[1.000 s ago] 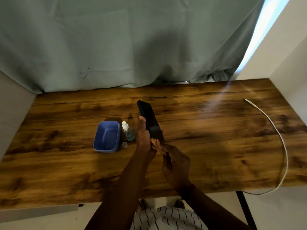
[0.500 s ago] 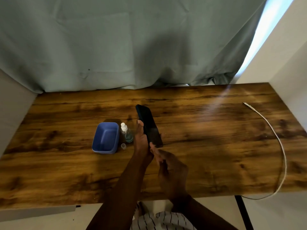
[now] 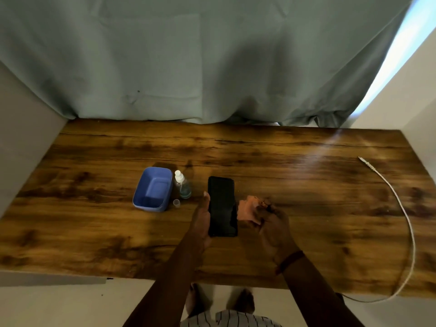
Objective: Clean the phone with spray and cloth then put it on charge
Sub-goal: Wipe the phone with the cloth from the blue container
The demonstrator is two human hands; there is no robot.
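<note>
Phone (image 3: 222, 206): mid-table, gripped along its edge by my left hand (image 3: 200, 220). Cloth (image 3: 249, 210): bunched in my right hand (image 3: 273, 226). Wiping apparently underway; cable (image 3: 401, 208), right edge, unplugged.

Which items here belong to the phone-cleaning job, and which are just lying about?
Job: phone in left hand; cloth in right hand; spray bottle; charging cable.
Lying about: blue tub; small clear cap.

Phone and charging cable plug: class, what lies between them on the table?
In the head view, the right hand holding a pinkish cloth sits beside the phone; beyond it, bare table reaches the cable plug.
</note>
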